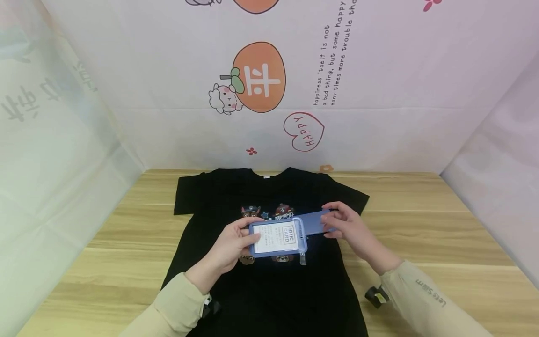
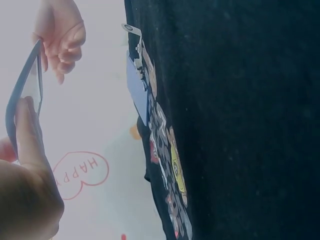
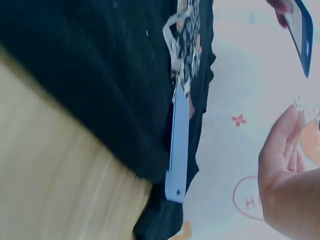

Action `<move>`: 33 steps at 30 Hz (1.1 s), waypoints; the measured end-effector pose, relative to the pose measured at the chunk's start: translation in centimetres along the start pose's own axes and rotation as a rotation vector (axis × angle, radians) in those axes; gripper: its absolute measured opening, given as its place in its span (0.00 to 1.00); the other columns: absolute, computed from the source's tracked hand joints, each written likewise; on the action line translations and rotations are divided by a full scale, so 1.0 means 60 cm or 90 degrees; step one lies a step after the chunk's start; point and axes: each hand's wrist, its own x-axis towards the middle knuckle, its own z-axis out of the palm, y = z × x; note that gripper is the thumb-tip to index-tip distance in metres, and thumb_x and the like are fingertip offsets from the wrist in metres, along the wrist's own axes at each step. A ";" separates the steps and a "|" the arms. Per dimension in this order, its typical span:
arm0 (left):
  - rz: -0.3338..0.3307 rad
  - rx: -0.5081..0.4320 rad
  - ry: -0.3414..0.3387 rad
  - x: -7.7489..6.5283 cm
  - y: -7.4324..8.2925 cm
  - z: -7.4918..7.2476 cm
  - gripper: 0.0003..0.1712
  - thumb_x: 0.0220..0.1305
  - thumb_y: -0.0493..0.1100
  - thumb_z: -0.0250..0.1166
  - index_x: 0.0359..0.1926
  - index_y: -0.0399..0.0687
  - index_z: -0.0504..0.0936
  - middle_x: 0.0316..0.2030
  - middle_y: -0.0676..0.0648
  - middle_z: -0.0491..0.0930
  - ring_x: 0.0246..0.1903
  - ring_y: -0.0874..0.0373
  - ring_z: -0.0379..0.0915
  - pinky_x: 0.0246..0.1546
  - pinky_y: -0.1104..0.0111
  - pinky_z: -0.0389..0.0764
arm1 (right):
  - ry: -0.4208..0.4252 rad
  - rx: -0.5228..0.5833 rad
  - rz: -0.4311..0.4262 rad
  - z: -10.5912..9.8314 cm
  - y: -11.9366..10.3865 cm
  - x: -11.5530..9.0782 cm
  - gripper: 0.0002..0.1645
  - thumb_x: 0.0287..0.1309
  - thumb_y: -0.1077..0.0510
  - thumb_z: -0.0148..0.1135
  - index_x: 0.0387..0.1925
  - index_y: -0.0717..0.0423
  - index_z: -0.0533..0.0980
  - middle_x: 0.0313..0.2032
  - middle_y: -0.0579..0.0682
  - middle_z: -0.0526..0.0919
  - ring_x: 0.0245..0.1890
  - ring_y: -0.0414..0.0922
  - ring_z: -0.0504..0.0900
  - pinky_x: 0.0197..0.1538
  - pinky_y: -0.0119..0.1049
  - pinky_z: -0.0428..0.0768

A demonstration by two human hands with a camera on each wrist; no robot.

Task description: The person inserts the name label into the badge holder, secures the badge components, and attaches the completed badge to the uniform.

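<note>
My left hand (image 1: 230,243) pinches a blue-framed card holder (image 1: 275,238) between thumb and fingers, raised above a black T-shirt (image 1: 261,290). A white insert printed "ID/IC CARD" shows in the frame. Below it, a flat blue piece (image 3: 178,145) lies on the shirt. A metal clip with a pale strap (image 3: 170,35) is at one end of it. My right hand (image 3: 285,165) hovers above this piece with relaxed fingers, holding nothing. In the head view it overlaps the right end of the piece, but the wrist views show them apart.
The T-shirt, printed with cartoon dogs (image 1: 250,211), is spread on a wood-grain table (image 1: 421,234). Behind the table hangs a white printed cloth (image 1: 168,84), and pale cloth walls flank both sides. Each wrist carries a small black camera (image 1: 376,296).
</note>
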 end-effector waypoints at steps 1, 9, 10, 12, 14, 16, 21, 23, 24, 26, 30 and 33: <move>0.001 -0.001 -0.001 -0.001 0.000 -0.001 0.25 0.68 0.32 0.53 0.64 0.35 0.63 0.52 0.33 0.78 0.43 0.53 0.82 0.43 0.62 0.82 | -0.002 0.000 0.005 -0.005 0.001 0.002 0.23 0.66 0.58 0.52 0.57 0.67 0.61 0.34 0.42 0.77 0.36 0.40 0.78 0.40 0.29 0.82; -0.006 -0.005 -0.006 -0.004 -0.004 -0.013 0.25 0.68 0.33 0.54 0.65 0.36 0.62 0.52 0.33 0.78 0.43 0.52 0.82 0.44 0.62 0.82 | 0.013 0.008 0.042 -0.043 0.015 0.019 0.27 0.69 0.57 0.49 0.59 0.71 0.56 0.41 0.45 0.73 0.40 0.38 0.76 0.44 0.28 0.81; -0.007 -0.003 -0.006 -0.004 -0.004 -0.014 0.26 0.68 0.33 0.53 0.65 0.35 0.62 0.52 0.33 0.78 0.43 0.53 0.82 0.44 0.62 0.82 | 0.013 0.011 0.048 -0.048 0.016 0.020 0.27 0.69 0.57 0.48 0.60 0.71 0.55 0.43 0.46 0.72 0.41 0.38 0.76 0.44 0.28 0.81; -0.008 0.000 -0.007 -0.006 -0.005 -0.017 0.26 0.68 0.33 0.53 0.66 0.35 0.61 0.52 0.33 0.78 0.43 0.53 0.82 0.44 0.62 0.82 | 0.011 0.021 0.060 -0.056 0.018 0.024 0.27 0.69 0.56 0.48 0.60 0.70 0.55 0.45 0.48 0.71 0.42 0.39 0.75 0.46 0.29 0.80; -0.008 0.002 -0.007 -0.007 -0.005 -0.019 0.26 0.68 0.33 0.53 0.66 0.34 0.60 0.52 0.33 0.78 0.43 0.53 0.82 0.44 0.62 0.82 | 0.013 0.036 0.070 -0.065 0.021 0.027 0.27 0.69 0.57 0.48 0.60 0.69 0.55 0.46 0.48 0.70 0.42 0.38 0.76 0.46 0.29 0.80; -0.009 0.004 -0.004 -0.009 -0.005 -0.021 0.27 0.68 0.33 0.53 0.66 0.33 0.60 0.52 0.33 0.78 0.43 0.53 0.82 0.44 0.61 0.82 | 0.011 0.049 0.076 -0.073 0.025 0.031 0.26 0.70 0.58 0.46 0.61 0.69 0.55 0.46 0.48 0.70 0.42 0.35 0.76 0.47 0.29 0.80; -0.010 0.004 -0.003 -0.012 -0.004 -0.025 0.27 0.68 0.33 0.54 0.66 0.33 0.60 0.53 0.33 0.77 0.43 0.53 0.82 0.45 0.60 0.82 | -0.002 0.066 0.094 -0.092 0.039 0.040 0.28 0.70 0.59 0.42 0.64 0.72 0.50 0.52 0.55 0.69 0.43 0.34 0.76 0.49 0.31 0.80; -0.014 0.003 -0.004 -0.013 -0.004 -0.027 0.28 0.68 0.33 0.54 0.66 0.33 0.60 0.53 0.33 0.76 0.44 0.53 0.82 0.45 0.60 0.82 | -0.008 0.070 0.104 -0.097 0.044 0.044 0.30 0.70 0.59 0.42 0.65 0.73 0.48 0.55 0.59 0.67 0.44 0.36 0.77 0.50 0.33 0.80; -0.015 0.002 -0.007 -0.013 -0.004 -0.027 0.28 0.68 0.33 0.54 0.66 0.33 0.59 0.54 0.33 0.76 0.44 0.52 0.81 0.45 0.59 0.82 | -0.012 0.071 0.109 -0.098 0.046 0.047 0.31 0.70 0.59 0.42 0.66 0.73 0.48 0.56 0.61 0.65 0.45 0.37 0.77 0.51 0.34 0.80; -0.017 0.000 -0.010 -0.014 -0.003 -0.028 0.28 0.68 0.33 0.54 0.66 0.33 0.59 0.54 0.33 0.76 0.44 0.52 0.81 0.46 0.59 0.82 | -0.018 0.073 0.119 -0.100 0.051 0.051 0.33 0.70 0.58 0.43 0.66 0.73 0.47 0.58 0.64 0.64 0.47 0.40 0.77 0.51 0.35 0.80; -0.019 -0.004 -0.017 -0.015 -0.003 -0.029 0.28 0.68 0.33 0.54 0.66 0.32 0.59 0.53 0.34 0.77 0.43 0.53 0.82 0.45 0.59 0.82 | -0.029 0.077 0.136 -0.101 0.059 0.059 0.34 0.70 0.58 0.44 0.68 0.72 0.46 0.63 0.69 0.59 0.51 0.44 0.75 0.54 0.37 0.79; -0.023 -0.008 -0.021 -0.016 -0.004 -0.030 0.28 0.68 0.33 0.54 0.66 0.32 0.59 0.52 0.34 0.78 0.42 0.54 0.82 0.44 0.59 0.82 | -0.039 0.066 0.142 -0.099 0.065 0.064 0.34 0.70 0.57 0.43 0.68 0.72 0.46 0.65 0.71 0.56 0.53 0.45 0.74 0.56 0.39 0.78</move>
